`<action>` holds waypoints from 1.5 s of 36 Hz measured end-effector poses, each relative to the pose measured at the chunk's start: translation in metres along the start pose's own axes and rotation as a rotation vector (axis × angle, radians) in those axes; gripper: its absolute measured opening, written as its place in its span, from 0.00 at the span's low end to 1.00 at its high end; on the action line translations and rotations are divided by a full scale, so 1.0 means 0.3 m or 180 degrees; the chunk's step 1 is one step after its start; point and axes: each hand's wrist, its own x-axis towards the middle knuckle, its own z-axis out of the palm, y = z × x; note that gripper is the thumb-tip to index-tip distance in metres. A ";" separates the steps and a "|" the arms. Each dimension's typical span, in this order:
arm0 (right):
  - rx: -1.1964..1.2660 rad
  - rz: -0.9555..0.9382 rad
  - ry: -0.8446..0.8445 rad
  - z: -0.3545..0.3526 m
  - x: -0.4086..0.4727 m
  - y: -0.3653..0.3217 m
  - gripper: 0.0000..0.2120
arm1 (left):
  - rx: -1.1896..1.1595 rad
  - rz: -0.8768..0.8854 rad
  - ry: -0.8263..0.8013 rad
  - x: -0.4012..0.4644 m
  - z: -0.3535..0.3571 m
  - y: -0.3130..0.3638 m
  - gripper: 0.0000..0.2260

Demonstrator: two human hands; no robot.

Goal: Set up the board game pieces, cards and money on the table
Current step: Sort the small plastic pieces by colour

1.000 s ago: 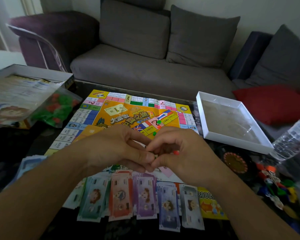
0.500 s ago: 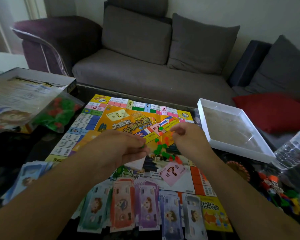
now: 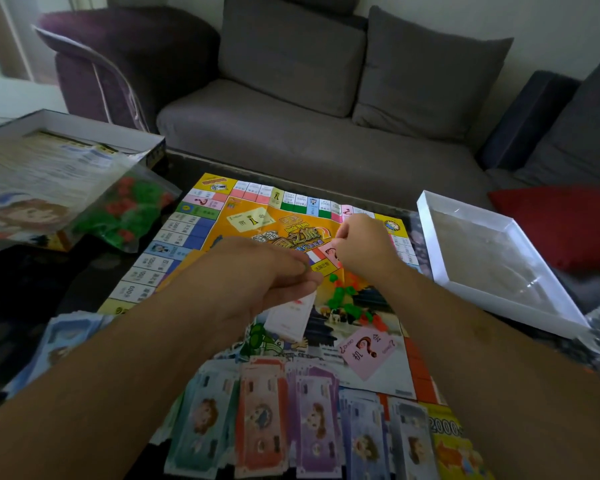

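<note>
Both hands hover over the board [image 3: 361, 362] on the bench. The left hand [image 3: 257, 282] pinches what looks like an emptied clear bag; the right hand [image 3: 361, 247] has its fingers curled, contents unclear. Green and red houses [image 3: 352, 303] lie heaped mid-board; best spread them gently, clear of the money [image 3: 264, 420].

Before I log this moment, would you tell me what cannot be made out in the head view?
- Left hand: its curled fingers hide what, if anything, they pinch.
- Right hand: seen from the back, so its grip is hidden.
- Board: the forearms cover its middle; square text is too small.
- Banknotes: cut off by the bottom edge.
- Bag of pieces: blurred.
</note>
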 end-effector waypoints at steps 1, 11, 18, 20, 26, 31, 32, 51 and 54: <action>0.0162 -0.0079 0.0018 -0.009 -0.011 -0.001 0.08 | 0.0015 0.0000 0.0017 0.003 0.000 0.001 0.07; -0.0114 -0.0336 -0.0423 -0.006 -0.154 -0.012 0.07 | -0.0075 0.0106 0.0108 0.011 0.001 -0.027 0.06; 0.0494 -0.0288 -0.0141 0.005 -0.164 0.010 0.08 | -0.0193 0.0348 -0.0089 -0.007 -0.029 -0.051 0.07; 0.1026 -0.0186 -0.0039 -0.019 -0.185 0.016 0.08 | -0.0103 0.0385 -0.0091 -0.010 -0.032 -0.051 0.07; 0.3020 0.0214 0.0013 -0.131 -0.337 0.028 0.06 | 0.0084 0.0466 -0.0151 -0.009 -0.037 -0.067 0.06; 0.3899 0.0183 -0.0230 -0.184 -0.459 0.013 0.07 | -0.0088 0.0358 -0.0576 -0.025 0.005 -0.093 0.09; 0.3930 0.0152 -0.0224 -0.188 -0.475 0.009 0.07 | -0.0154 0.0357 -0.0666 -0.031 0.016 -0.096 0.09; 0.4405 -0.0158 0.0102 -0.175 -0.539 -0.051 0.10 | -0.0557 0.0078 -0.0870 -0.100 0.034 -0.101 0.08; 0.4832 -0.0223 -0.0164 -0.181 -0.538 -0.058 0.10 | -0.0765 -0.0014 -0.0956 -0.105 0.036 -0.102 0.11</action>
